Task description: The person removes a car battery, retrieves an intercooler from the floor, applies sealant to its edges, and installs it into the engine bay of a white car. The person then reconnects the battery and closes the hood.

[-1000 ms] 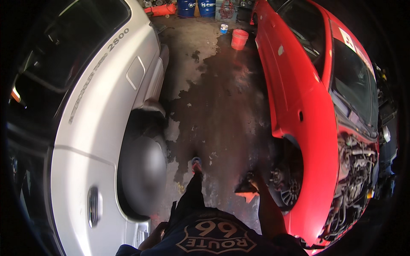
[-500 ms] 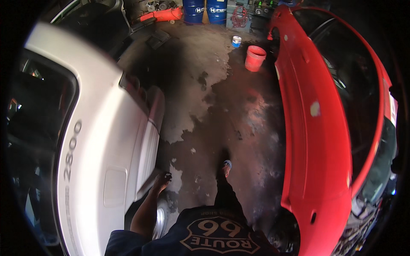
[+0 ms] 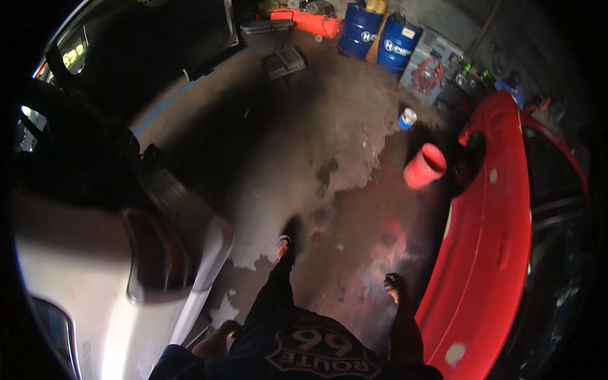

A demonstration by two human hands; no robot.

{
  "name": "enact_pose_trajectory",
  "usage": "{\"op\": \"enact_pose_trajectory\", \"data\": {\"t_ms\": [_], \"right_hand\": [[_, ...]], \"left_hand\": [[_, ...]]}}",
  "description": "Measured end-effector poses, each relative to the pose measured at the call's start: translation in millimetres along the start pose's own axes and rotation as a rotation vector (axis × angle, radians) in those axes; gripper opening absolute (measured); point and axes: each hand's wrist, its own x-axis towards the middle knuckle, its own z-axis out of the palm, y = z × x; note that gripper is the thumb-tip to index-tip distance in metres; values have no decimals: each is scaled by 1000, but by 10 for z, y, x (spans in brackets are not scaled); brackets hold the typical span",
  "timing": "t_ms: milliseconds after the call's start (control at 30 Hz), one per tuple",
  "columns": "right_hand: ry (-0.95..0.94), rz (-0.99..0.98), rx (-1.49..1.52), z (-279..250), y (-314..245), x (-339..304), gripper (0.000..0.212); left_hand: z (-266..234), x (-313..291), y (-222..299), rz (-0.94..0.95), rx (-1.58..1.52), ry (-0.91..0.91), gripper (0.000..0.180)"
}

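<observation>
My left hand (image 3: 227, 332) hangs low beside my dark shirt, near the rear corner of the white vehicle (image 3: 69, 247). Its fingers are blurred and partly hidden, so their pose is unclear. Out in front of me on the right, my right hand (image 3: 394, 288) hangs over the wet floor, close to the red car body (image 3: 484, 253) but apart from it. Its darkened fingers are loosely bent and spread, with nothing visible in them. One foot in an open sandal (image 3: 283, 244) is stepped forward.
A red bucket (image 3: 424, 167) stands by the red car's wheel opening, with a small blue-and-white can (image 3: 407, 118) behind it. Blue drums (image 3: 361, 31), a grey cabinet (image 3: 430, 66) and a red tank (image 3: 307, 23) line the back. A flat grey object (image 3: 284, 61) lies on the floor.
I have stepped forward and my view has turned left, past the white vehicle's rear corner. My left hand has swung back toward my body; my right hand has come into view.
</observation>
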Motion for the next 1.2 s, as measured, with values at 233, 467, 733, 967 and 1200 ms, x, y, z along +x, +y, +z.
{"op": "enact_pose_trajectory", "data": {"t_ms": [233, 467, 733, 967, 1200], "right_hand": [[16, 222, -223, 346, -1293, 1743, 18], [-214, 540, -273, 1056, -882, 2627, 17], [-151, 685, -184, 725, -2220, 6274, 15], [-2, -227, -681, 1092, -5396, 10819, 17], [-272, 204, -46, 1983, -6882, 12436, 29]], "left_hand": [[-1678, 1339, 2190, 174, 294, -104, 42], [-4437, 2769, 5520, 784, -1042, 84, 18], [-5569, 3512, 7120, 326, -269, 407, 23], [-5319, 4327, 7716, 222, 8, -190, 26], [-6864, 5462, 9691, 158, 235, 3, 47]]}}
